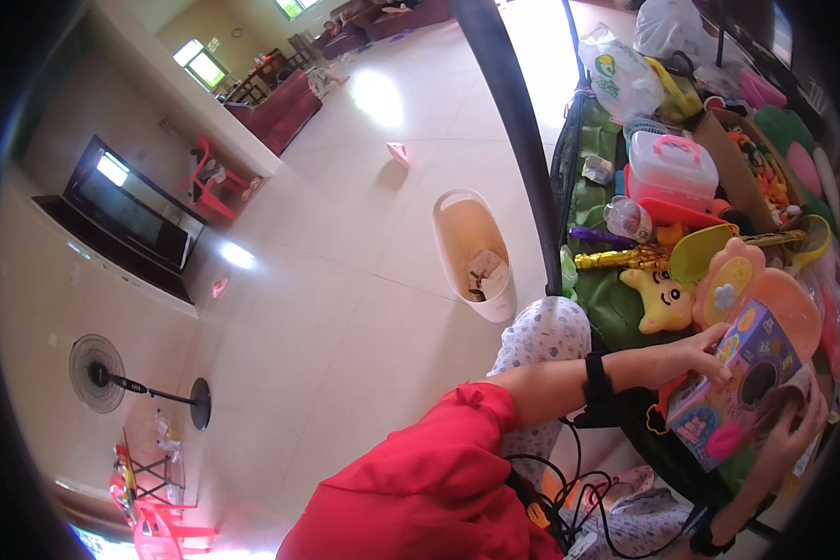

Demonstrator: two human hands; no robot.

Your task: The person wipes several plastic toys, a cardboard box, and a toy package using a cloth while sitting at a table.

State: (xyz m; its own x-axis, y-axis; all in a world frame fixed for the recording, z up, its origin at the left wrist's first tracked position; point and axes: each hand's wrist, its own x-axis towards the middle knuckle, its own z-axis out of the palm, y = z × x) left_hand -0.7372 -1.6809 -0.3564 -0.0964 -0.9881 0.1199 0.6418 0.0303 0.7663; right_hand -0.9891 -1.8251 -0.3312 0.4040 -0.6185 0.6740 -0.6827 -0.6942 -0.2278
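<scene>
My left hand (703, 357) grips the upper left edge of a purple cardboard toy box (735, 378), which has a dark round area on its face and bears writing. A brownish cloth (780, 406) is in my right hand (798, 420), pressed against the box's right side. Just beyond the box lie an orange plastic tray (787, 301) and a pink flower-edged toy (731, 280). A yellow star-shaped plush (661, 301) with a smiling face rests left of them on green fabric.
Around the pile stand a clear case with a pink handle (672, 168), a cardboard box of small toys (728, 147) and plastic bags (619, 77). A black pole (511, 126) rises at its left. On the floor are a white tub (472, 252) and a standing fan (98, 374). Black cables hang near my legs.
</scene>
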